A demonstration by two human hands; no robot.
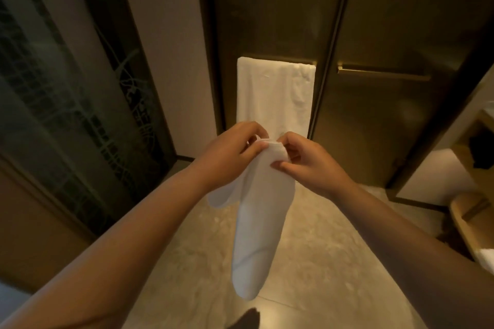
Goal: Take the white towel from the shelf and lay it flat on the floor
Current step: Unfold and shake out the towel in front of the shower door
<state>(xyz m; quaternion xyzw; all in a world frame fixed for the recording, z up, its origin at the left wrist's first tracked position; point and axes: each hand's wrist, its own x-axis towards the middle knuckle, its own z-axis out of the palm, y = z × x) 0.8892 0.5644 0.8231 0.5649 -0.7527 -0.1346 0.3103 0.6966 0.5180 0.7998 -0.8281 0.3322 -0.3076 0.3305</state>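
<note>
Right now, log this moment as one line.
stage: unfolding | left hand: gripping white towel top edge | right hand: same | towel: hanging folded above floor, not laid

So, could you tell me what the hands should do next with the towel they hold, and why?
Probably draw the left hand and right hand apart along the top edge: both pinch the towel close together, so it hangs folded above the floor.

This looks like a bathroom, perhaps in a hotel: a white towel (275, 96) hangs from a brass rail (383, 72) on dark panelled doors, polished marble floor (315, 243) lies below, patterned glass (53, 93) fills the left of the frame.
</note>
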